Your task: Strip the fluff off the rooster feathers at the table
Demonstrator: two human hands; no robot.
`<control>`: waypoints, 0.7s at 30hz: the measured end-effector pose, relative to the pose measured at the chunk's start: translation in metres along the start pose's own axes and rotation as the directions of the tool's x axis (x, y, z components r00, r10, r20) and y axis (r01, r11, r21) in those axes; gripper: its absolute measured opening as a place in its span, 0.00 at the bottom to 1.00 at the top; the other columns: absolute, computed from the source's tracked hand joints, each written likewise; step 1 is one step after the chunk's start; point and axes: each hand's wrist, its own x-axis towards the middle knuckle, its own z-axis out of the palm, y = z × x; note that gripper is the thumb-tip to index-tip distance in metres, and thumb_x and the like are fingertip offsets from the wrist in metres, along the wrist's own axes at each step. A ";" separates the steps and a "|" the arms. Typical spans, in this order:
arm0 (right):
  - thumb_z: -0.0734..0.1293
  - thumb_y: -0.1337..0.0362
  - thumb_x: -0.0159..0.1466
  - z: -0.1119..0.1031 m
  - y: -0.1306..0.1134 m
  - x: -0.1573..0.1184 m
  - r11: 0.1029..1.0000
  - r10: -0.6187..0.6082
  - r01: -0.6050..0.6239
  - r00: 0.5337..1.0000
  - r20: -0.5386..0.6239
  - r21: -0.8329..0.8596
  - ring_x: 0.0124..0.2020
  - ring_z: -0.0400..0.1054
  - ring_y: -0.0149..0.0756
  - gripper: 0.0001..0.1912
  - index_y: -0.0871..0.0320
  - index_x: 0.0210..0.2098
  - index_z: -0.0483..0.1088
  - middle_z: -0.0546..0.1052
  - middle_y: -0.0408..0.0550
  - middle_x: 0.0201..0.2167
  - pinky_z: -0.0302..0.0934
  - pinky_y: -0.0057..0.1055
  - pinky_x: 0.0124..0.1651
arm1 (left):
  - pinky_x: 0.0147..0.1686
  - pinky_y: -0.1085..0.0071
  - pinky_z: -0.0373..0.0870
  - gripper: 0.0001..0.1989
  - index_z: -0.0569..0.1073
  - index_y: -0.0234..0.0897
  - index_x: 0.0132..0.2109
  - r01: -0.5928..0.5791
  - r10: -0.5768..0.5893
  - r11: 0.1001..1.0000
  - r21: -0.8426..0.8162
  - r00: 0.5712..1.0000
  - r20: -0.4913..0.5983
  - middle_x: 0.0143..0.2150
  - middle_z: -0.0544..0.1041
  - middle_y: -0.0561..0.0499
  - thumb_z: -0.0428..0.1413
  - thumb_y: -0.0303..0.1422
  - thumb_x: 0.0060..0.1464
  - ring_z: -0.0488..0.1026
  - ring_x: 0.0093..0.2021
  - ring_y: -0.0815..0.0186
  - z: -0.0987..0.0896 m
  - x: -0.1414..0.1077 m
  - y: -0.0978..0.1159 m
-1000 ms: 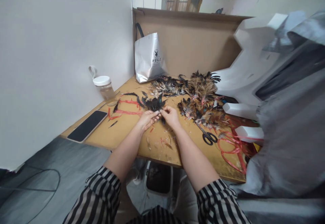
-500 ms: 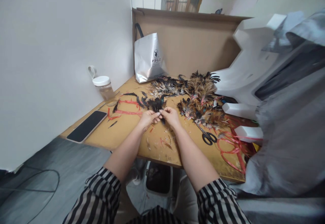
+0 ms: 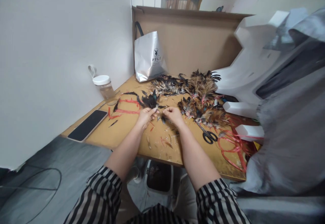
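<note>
My left hand [image 3: 146,116] is closed on a bunch of dark feathers [image 3: 150,99], whose tips fan out away from me. A short gap to the right, my right hand [image 3: 172,114] has its thumb and fingertips pinched together; a small dark feather [image 3: 163,118] shows by them, though I cannot tell for sure that it is gripped. Behind and right of the hands lie heaps of brown and black feathers [image 3: 201,87]. Black-handled scissors [image 3: 209,136] rest in front of the nearer heap.
Red plastic strips [image 3: 129,111] lie left of the hands, more red ribbon [image 3: 232,146] at the right. A phone [image 3: 87,126], a lidded jar [image 3: 105,88] and a silver bag [image 3: 148,58] stand or lie around the table. White foam [image 3: 233,61] borders the right; a bin [image 3: 159,176] sits below.
My hands, which were together at the feather bunch, have come apart. The left has turned the bunch slightly leftward, and the right has drawn a little to the right.
</note>
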 end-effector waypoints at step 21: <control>0.62 0.65 0.47 -0.005 -0.006 -0.005 0.981 0.099 -0.076 0.987 0.128 -0.177 0.14 0.56 0.26 0.06 0.61 0.19 0.69 0.66 0.42 0.11 0.47 0.24 0.20 | 0.16 0.83 0.57 0.10 0.70 0.28 0.27 0.019 -0.025 0.991 -0.133 0.999 -0.041 0.25 0.74 0.48 0.60 0.32 0.40 0.63 0.17 0.79 -0.003 0.003 -0.002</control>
